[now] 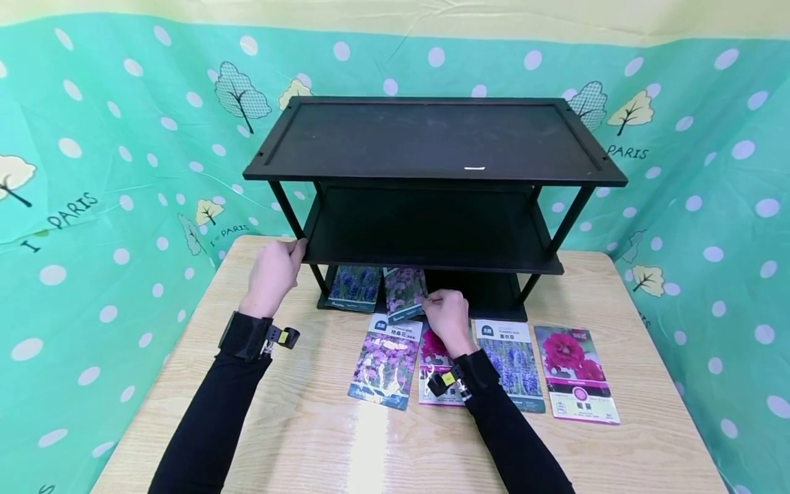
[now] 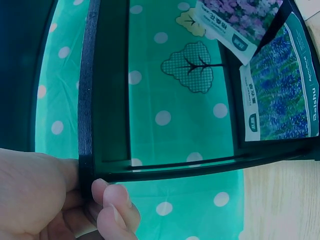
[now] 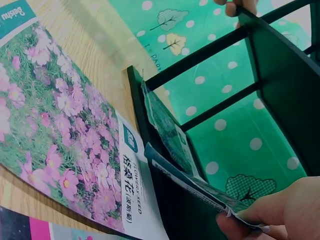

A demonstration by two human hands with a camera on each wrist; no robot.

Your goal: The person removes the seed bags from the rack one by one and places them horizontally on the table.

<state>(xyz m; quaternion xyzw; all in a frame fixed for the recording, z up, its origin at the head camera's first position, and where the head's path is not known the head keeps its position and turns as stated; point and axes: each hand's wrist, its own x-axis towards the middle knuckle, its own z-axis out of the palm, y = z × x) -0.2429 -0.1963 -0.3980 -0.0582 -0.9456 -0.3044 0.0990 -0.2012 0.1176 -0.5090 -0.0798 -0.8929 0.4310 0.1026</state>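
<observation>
A black three-tier shelf rack (image 1: 426, 226) stands on the wooden table. My left hand (image 1: 274, 276) grips the rack at its left front post, level with the middle shelf; the left wrist view shows the fingertips (image 2: 119, 197) curled around that corner. Between thumb and fingers, my right hand (image 1: 448, 317) pinches the edge of a seed packet (image 1: 404, 291) with pink-purple flowers. This packet is tilted at the front of the bottom shelf, its far end under the middle shelf. Left of it, a seed packet with blue flowers (image 1: 354, 285) lies on the bottom shelf.
In front of the rack, a row of seed packets lies on the table: pink cosmos (image 1: 387, 360), a magenta-flowered one (image 1: 433, 360) partly under my right wrist, a blue-flowered one (image 1: 512, 367) and another magenta one (image 1: 577, 370). A green dotted curtain (image 1: 123, 206) hangs behind.
</observation>
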